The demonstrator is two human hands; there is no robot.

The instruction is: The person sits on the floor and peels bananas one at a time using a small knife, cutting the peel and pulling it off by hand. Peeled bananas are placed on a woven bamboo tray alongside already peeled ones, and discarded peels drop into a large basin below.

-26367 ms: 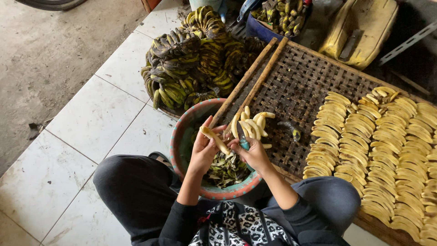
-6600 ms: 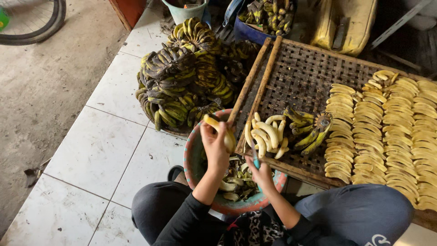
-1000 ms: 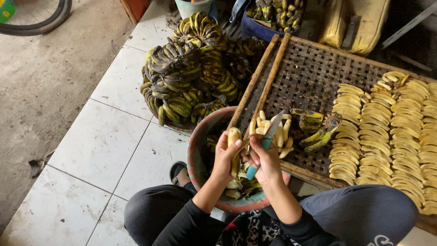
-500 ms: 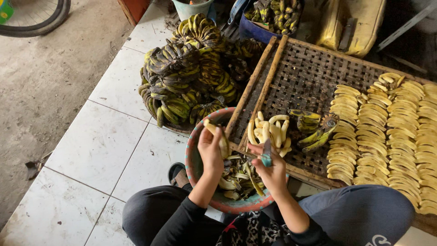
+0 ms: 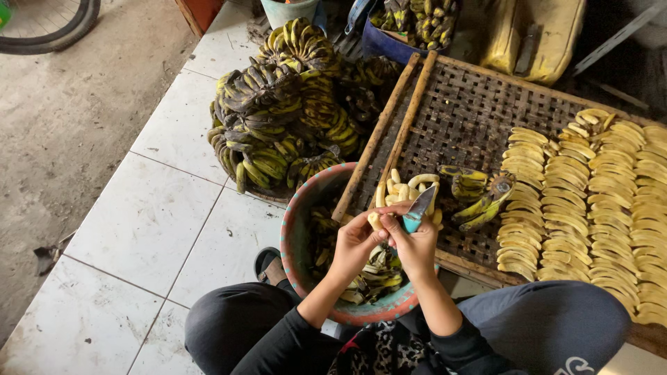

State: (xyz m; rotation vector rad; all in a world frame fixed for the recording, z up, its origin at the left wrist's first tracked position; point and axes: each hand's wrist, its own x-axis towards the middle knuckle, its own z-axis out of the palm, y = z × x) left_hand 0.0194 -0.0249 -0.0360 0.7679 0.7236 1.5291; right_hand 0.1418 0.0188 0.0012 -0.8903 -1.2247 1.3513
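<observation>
- The left hand curls around a pale peeled banana, pinching it over the round teal-and-pink plastic basin of peels.
- The right hand grips a small teal-handled knife, blade up, touching the banana.
- Just beyond, a pile of peeled bananas lies on the woven bamboo tray.
- Dark green-yellow banana bunches sit on the white tiled floor.

The floor was laid with large white tiles, grey grout lines between them — smudged and dull under soft, even daylight. To the left the tiles ended at bare grey concrete, where part of a black tyre curved in from the top edge. A reddish wooden post stood at the tile edge.
</observation>
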